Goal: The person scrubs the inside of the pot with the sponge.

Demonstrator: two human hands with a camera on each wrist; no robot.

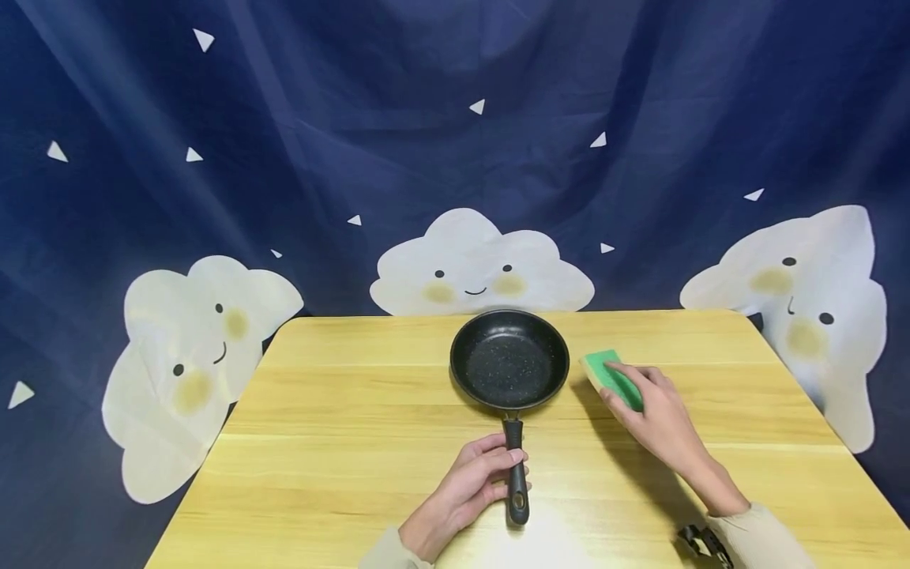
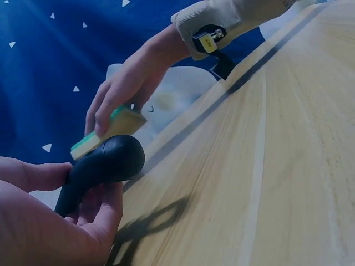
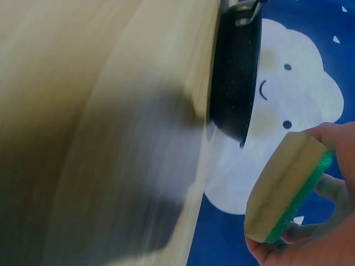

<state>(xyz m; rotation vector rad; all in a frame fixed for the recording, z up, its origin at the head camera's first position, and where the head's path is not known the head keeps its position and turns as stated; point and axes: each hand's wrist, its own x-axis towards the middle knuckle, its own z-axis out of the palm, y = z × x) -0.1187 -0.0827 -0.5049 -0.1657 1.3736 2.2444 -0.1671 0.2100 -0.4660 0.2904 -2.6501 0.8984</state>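
A black speckled frying pan (image 1: 509, 359) stands on the table, its bowl facing up and its handle (image 1: 517, 474) pointing toward me. My left hand (image 1: 472, 484) grips that handle, thumb on top and fingers underneath; the left wrist view shows the rounded handle end (image 2: 123, 158) between them. To the right of the pan, my right hand (image 1: 657, 419) holds a sponge (image 1: 617, 381) by its edges, above the table. Its green scouring side faces up, and the yellow foam side (image 3: 283, 185) faces the tabletop in the right wrist view. A gap separates sponge and pan.
The light wooden table (image 1: 320, 442) has rounded far corners. Behind it hangs a dark blue curtain (image 1: 398, 118) with white triangles and smiling clouds (image 1: 483, 261). A black strapped device (image 1: 704, 545) sits by my right sleeve.
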